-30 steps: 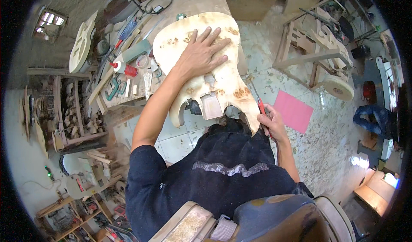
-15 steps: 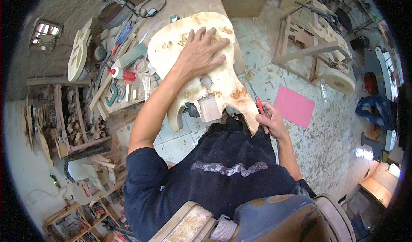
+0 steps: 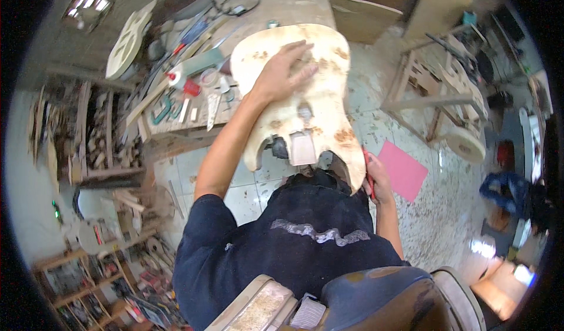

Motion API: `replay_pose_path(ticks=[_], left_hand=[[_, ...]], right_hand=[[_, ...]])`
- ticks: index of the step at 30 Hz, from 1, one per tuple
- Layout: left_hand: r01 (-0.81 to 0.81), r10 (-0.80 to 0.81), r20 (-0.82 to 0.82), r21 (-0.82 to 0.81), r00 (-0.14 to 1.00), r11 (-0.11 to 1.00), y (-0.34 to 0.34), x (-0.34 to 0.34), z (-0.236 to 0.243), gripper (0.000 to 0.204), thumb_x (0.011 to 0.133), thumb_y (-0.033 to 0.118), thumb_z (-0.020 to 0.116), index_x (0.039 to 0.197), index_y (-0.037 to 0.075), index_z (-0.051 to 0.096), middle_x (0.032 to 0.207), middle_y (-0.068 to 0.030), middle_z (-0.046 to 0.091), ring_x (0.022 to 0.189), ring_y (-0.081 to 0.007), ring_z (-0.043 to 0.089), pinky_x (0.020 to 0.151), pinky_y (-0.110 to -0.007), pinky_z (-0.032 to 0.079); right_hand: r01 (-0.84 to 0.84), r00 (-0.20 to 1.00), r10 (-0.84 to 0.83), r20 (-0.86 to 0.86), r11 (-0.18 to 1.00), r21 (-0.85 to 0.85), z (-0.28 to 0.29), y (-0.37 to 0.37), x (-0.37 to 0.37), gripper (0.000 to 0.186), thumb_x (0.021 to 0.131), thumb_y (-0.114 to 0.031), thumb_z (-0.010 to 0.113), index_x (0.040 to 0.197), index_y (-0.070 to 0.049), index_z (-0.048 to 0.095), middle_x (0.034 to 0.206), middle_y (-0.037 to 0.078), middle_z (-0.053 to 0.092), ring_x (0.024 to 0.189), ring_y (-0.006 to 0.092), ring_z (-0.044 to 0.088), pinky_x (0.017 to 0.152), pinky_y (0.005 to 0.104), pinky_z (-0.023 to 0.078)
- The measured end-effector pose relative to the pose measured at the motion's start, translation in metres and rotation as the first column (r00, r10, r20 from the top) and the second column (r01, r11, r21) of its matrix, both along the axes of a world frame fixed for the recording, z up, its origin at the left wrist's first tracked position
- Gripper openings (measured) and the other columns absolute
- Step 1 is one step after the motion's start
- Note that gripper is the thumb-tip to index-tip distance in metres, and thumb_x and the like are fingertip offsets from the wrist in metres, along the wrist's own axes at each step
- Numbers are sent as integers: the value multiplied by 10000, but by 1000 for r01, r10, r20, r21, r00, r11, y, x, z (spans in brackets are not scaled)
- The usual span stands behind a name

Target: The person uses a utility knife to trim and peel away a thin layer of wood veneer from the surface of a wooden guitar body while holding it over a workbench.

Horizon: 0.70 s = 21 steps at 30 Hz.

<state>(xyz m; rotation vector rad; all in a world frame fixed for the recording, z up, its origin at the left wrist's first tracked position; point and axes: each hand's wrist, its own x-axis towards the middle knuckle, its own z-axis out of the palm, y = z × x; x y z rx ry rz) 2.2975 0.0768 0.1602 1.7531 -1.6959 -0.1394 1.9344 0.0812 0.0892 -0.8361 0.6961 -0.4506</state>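
Note:
A pale wooden electric guitar body [image 3: 332,105] with brown burl spots lies in front of me, its far part over the workbench and its two horns toward my torso. My left hand [image 3: 286,72] rests flat on its upper face, fingers stretched out. At the edge of the right horn, my right hand [image 3: 378,177] is closed around a slim red-handled tool [image 3: 368,155]. The tool's working end is hidden or blurred, so its exact kind is unclear. A neck pocket [image 3: 303,149] is cut between the horns.
The workbench [image 3: 288,2] carries a red-and-white glue bottle [image 3: 191,86], green clamps [image 3: 161,112] and wood strips. Pink paper [image 3: 402,171] lies on the tiled floor to the right. Beyond it stands a wooden frame [image 3: 423,102] with guitar parts. Another guitar body [image 3: 130,40] is at far left.
My view has shifted, so the bench and guitar body appear farther right, and the body looks slightly turned. My right hand has moved down along the right horn's edge with the red-handled tool.

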Motion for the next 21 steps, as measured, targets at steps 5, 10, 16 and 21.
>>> replay_pose_path(ticks=[5,10,16,21], left_hand=[[-720,557,-554,-119,619,683,86,32,-27,470,925,370,703,1194,-13,656,1191,-200,674,1099,-284,638,939,-391,492],[-628,608,-710,301,355,718,146,-4,-68,577,947,433,677,1218,-73,621,1185,-196,664,1108,-248,618,950,-375,483],[-219,334,-907,282,257,934,153,-17,-71,476,1005,387,624,1134,-65,697,1015,-73,733,884,-111,662,805,-252,514],[-182,335,-888,290,315,940,154,-18,-60,473,1033,345,583,1257,-66,649,1110,-94,719,947,-125,672,835,-263,528]], right_hand=[[148,988,-147,40,989,-4,-16,-1,-5,592,958,-447,638,1280,28,496,906,85,694,392,24,405,354,174,293],[-4,994,-14,-105,985,-173,-12,-16,6,674,871,-325,745,1369,29,461,938,49,687,425,11,434,363,163,325],[-130,985,106,-137,975,-179,14,-26,25,748,803,-255,765,1400,67,448,1129,113,696,586,44,585,445,163,414],[-89,978,28,-207,952,-292,7,-23,27,488,909,-247,701,1283,39,570,868,31,697,534,32,559,425,177,378]])
